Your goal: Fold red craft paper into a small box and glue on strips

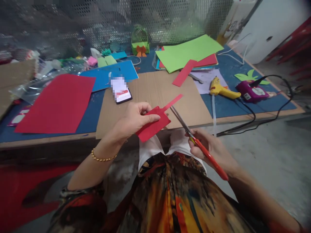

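Note:
My left hand point(138, 118) pinches a small piece of red craft paper point(154, 127), thumb on top, just over the table's front edge. A narrow red strip point(173, 102) sticks out from the piece's upper right corner. My right hand point(210, 147) grips a pair of scissors point(206, 153) with red handles. The blades point up and left, their tips close to the strip; I cannot tell whether they touch it. Under the hands lies a sheet of brown cardboard point(155, 87), and a loose red strip point(184, 73) rests across its far right part.
On the left are a large red sheet point(58, 103), a blue sheet point(116, 74) and a phone point(121, 92). Green sheets point(187, 53) are stacked at the back. To the right lie a yellow glue gun point(223, 89), a purple power box point(252, 91) and black cables point(277, 111).

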The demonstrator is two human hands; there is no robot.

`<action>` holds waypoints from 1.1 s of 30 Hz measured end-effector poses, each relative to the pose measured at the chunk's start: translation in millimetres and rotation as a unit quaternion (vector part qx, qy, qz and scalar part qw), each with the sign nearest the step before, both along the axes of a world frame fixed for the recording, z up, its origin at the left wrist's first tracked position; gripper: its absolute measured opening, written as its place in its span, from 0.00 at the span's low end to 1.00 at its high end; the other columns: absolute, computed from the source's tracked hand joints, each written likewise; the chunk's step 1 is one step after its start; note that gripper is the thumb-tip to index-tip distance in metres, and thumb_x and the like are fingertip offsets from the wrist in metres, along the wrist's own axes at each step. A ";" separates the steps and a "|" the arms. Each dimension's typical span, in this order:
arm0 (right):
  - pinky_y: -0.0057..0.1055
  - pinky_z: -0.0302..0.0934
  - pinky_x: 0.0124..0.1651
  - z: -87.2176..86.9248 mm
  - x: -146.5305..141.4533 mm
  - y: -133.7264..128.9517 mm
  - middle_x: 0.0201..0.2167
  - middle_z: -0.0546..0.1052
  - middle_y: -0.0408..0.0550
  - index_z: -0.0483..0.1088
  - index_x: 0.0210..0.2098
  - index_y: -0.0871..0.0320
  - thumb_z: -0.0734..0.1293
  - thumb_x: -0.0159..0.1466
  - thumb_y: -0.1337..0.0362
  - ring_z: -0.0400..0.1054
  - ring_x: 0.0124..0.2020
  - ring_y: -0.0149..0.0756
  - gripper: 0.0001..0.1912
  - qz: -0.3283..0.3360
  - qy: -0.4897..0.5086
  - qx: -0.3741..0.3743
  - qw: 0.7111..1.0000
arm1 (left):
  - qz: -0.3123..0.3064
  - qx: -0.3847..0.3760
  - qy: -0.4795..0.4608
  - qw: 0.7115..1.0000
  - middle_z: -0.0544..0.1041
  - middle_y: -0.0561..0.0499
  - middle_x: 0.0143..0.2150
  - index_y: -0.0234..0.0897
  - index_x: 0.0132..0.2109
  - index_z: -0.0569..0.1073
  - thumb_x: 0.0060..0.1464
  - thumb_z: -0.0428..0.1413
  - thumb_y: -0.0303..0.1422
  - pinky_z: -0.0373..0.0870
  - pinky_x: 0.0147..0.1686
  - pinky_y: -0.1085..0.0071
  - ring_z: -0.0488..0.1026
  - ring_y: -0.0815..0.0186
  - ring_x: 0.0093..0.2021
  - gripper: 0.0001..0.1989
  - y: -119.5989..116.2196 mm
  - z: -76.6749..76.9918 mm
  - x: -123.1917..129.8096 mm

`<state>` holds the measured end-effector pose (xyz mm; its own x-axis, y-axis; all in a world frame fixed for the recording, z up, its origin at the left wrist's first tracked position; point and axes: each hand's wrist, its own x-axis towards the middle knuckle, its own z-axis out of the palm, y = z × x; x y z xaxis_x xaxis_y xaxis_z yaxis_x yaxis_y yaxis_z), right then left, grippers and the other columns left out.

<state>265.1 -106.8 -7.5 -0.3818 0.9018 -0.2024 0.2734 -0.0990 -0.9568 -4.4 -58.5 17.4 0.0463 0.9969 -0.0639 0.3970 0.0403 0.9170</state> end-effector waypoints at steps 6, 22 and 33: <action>0.30 0.55 0.28 -11.5 -1.0 0.3 0.26 0.67 0.39 0.69 0.38 0.53 0.79 0.52 0.36 0.60 0.27 0.32 0.31 0.018 0.012 -0.006 1.000 | 0.011 0.024 0.027 0.999 0.71 0.55 0.22 0.38 0.26 0.72 0.48 0.68 0.39 0.54 0.22 0.75 0.64 0.71 0.24 0.14 0.0 2.7 1.7; 0.30 0.56 0.30 -15.0 -4.3 6.8 0.25 0.69 0.37 0.70 0.39 0.53 0.81 0.49 0.35 0.61 0.27 0.31 0.34 -0.013 0.031 -0.005 0.999 | -0.046 -0.043 0.040 0.997 0.68 0.56 0.21 0.38 0.23 0.70 0.47 0.67 0.37 0.50 0.22 0.74 0.61 0.71 0.22 0.15 0.5 5.5 17.6; 0.30 0.56 0.28 -13.7 -5.8 7.0 0.24 0.67 0.37 0.69 0.37 0.52 0.80 0.50 0.35 0.59 0.25 0.31 0.32 -0.015 0.034 -0.007 0.999 | -0.048 -0.033 0.032 0.998 0.65 0.57 0.20 0.39 0.22 0.69 0.46 0.67 0.38 0.48 0.23 0.73 0.58 0.72 0.22 0.16 2.5 1.5 18.7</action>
<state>259.3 -99.8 -21.3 -0.3682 0.9102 -0.1896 0.2051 -0.1194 -0.9714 14.4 -55.9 18.9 0.1346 0.9816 -0.1356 0.4592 0.0595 0.8863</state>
